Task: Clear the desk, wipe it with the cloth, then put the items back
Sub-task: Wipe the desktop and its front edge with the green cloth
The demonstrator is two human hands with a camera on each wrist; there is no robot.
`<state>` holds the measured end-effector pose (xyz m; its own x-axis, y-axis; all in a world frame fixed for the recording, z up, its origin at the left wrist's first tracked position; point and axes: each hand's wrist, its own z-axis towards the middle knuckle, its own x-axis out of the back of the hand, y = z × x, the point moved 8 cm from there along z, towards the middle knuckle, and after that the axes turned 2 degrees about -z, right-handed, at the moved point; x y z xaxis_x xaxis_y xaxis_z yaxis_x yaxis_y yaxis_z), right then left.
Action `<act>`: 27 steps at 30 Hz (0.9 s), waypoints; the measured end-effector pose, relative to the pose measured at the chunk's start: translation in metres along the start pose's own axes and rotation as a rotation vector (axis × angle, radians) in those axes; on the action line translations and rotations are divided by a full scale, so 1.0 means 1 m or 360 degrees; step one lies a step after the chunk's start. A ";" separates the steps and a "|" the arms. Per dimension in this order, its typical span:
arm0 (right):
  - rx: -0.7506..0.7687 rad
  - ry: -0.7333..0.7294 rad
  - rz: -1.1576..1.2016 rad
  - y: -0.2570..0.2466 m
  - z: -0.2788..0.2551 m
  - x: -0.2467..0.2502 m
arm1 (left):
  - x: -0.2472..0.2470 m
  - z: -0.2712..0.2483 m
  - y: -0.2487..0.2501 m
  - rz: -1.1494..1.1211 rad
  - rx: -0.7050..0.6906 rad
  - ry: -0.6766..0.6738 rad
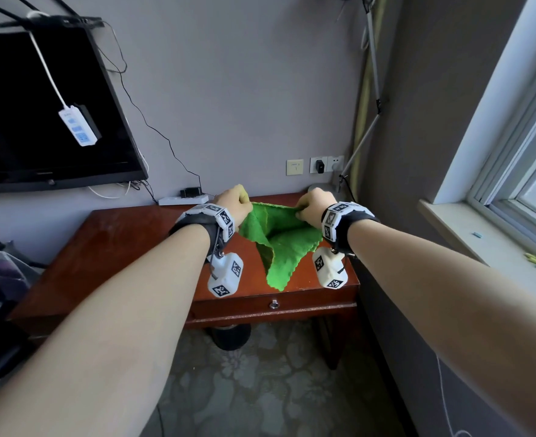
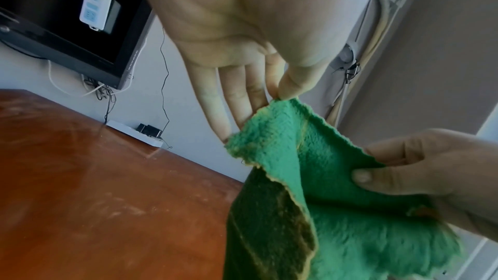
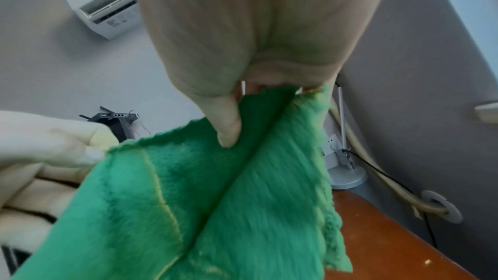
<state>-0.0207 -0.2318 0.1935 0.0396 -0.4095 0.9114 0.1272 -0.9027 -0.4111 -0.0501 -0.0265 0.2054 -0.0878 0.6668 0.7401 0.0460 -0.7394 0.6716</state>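
A fuzzy green cloth hangs folded in the air above the right half of the wooden desk. My left hand pinches its upper left corner between thumb and fingertips; the left wrist view shows the thumb on the cloth edge and the other fingers lying straight. My right hand grips the upper right edge, its thumb pressed into the cloth in the right wrist view. The cloth's lower point dangles near the desk's front edge.
A white power strip lies at the desk's back edge by the wall. A lamp base stands at the back right corner. A dark monitor hangs at left. The desk has a front drawer knob. A window sill runs along the right.
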 end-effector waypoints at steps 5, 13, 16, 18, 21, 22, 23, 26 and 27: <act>0.0015 0.0030 -0.0025 0.000 0.005 0.004 | 0.004 -0.004 0.003 0.0273 -0.0194 0.0097; -0.0027 0.0016 -0.0028 0.003 0.010 -0.005 | 0.004 0.003 -0.023 0.0301 -0.0262 0.0039; -0.0067 0.0000 -0.0036 0.007 0.014 -0.011 | 0.002 0.007 -0.036 0.0372 -0.0253 -0.0047; -0.0074 -0.0012 -0.0053 0.009 0.016 -0.017 | -0.005 0.011 -0.043 0.0419 -0.0270 -0.0147; -0.0086 -0.0066 -0.0108 0.015 0.028 -0.032 | -0.017 0.022 -0.054 0.0455 -0.0267 -0.0265; -0.0093 -0.0091 -0.0126 0.018 0.033 -0.038 | -0.021 0.026 -0.058 0.0468 -0.0260 -0.0299; -0.0098 -0.0113 -0.0135 0.022 0.039 -0.043 | -0.025 0.032 -0.062 0.0477 -0.0251 -0.0331; -0.0106 -0.0168 -0.0164 0.031 0.064 -0.060 | -0.036 0.058 -0.074 0.0500 -0.0221 -0.0399; -0.0110 -0.0183 -0.0170 0.034 0.073 -0.065 | -0.039 0.067 -0.077 0.0504 -0.0211 -0.0400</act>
<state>0.0531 -0.2262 0.1215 0.1434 -0.2966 0.9442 0.0686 -0.9488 -0.3085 0.0164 0.0107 0.1274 0.1564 0.3947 0.9054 -0.0980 -0.9060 0.4119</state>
